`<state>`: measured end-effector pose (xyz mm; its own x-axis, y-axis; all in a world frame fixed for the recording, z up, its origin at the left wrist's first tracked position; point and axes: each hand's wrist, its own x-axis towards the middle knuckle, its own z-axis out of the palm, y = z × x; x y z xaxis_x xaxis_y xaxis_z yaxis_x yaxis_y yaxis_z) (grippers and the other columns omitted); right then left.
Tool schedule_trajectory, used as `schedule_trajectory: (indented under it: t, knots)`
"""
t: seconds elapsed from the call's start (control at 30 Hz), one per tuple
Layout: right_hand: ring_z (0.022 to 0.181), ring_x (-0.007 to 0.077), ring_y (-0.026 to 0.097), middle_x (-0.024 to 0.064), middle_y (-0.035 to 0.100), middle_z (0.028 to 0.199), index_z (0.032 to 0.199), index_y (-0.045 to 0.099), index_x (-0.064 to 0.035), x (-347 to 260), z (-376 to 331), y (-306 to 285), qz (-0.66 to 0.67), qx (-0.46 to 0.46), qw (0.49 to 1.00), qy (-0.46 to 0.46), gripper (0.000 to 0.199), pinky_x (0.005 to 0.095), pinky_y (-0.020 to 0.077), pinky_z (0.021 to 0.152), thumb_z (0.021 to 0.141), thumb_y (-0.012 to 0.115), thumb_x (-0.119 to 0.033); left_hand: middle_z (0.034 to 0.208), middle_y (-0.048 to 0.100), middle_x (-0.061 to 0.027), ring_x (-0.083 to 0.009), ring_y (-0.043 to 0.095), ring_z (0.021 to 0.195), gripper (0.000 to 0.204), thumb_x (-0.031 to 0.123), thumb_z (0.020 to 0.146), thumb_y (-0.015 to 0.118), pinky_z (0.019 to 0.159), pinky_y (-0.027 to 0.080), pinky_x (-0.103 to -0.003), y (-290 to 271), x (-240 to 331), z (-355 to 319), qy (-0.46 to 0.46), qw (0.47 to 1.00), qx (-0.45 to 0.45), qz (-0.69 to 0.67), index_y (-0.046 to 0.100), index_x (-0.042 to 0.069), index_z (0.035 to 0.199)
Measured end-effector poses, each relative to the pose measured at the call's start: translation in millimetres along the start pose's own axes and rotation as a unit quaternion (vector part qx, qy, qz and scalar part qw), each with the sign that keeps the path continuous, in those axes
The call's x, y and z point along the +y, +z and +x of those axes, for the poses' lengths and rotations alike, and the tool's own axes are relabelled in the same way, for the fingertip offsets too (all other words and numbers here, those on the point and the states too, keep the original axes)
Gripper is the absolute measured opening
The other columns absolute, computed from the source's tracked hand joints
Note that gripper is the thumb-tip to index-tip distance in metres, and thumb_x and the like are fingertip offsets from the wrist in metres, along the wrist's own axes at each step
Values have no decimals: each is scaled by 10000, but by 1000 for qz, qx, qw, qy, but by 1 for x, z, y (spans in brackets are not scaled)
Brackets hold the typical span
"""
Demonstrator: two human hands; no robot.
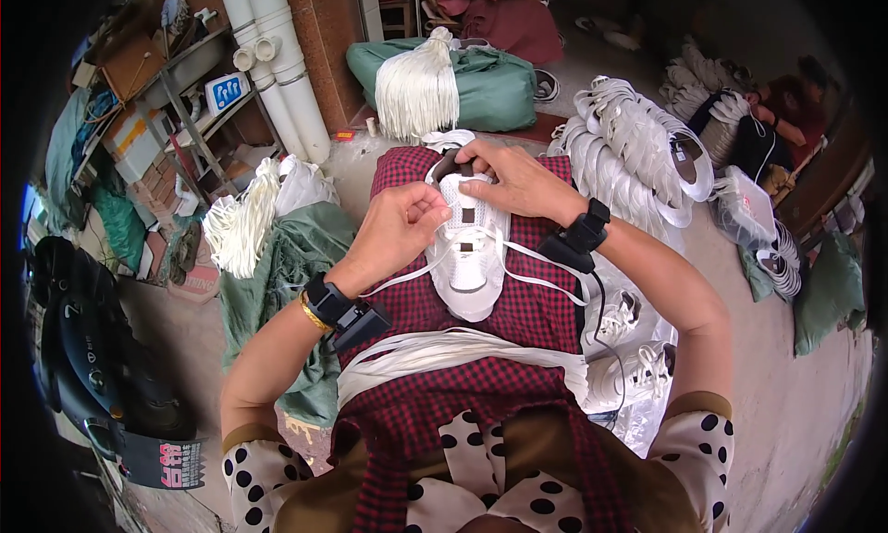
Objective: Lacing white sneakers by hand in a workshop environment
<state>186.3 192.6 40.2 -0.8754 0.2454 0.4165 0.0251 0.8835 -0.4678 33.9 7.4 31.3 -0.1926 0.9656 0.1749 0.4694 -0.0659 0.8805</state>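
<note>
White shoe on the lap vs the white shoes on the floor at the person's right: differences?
The lap shoe lies between left hand and right hand, sole down, toe toward the person; the floor shoes lie untouched in a pile. The lap shoe's lace ends trail loose across the checked cloth; the floor shoes look laced. Both are white.
</note>
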Motion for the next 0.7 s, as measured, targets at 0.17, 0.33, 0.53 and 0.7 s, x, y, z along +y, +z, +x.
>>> schedule_trajectory:
  t: [0.17, 0.33, 0.53, 0.7]
  knots:
    - [812, 104, 541, 22, 597, 851, 1135, 620, -2, -5, 0, -1, 142, -48, 981, 124, 370, 276, 466, 736, 893, 754, -249, 763, 630, -21, -67, 584, 633, 77, 52, 917, 695, 549, 455, -237, 10, -19, 2, 118, 984, 97, 95, 675, -22, 914]
    - [795, 67, 500, -36, 575, 852, 1094, 659, -36, 11, -5, 6, 264, -42, 957, 113, 294, 253, 433, 715, 897, 763, -227, 775, 601, -75, -115, 577, 636, 41, -5, 846, 698, 548, 456, -278, 15, -6, 4, 156, 968, 113, 159, 676, -35, 861]
    - [782, 64, 478, -49, 556, 831, 1089, 663, -40, 10, -5, 8, 256, -28, 960, 112, 299, 249, 410, 698, 895, 771, -241, 752, 589, -78, -142, 575, 637, 24, -33, 808, 687, 563, 458, -302, 17, -10, 11, 190, 949, 117, 225, 671, -33, 826]
    - [782, 63, 476, -47, 558, 828, 1089, 659, -35, 8, -7, 4, 232, -29, 967, 98, 312, 251, 408, 698, 893, 771, -249, 787, 595, -114, -217, 606, 658, 38, -61, 775, 663, 586, 473, -335, 17, -10, 12, 153, 980, 68, 108, 660, -31, 798]
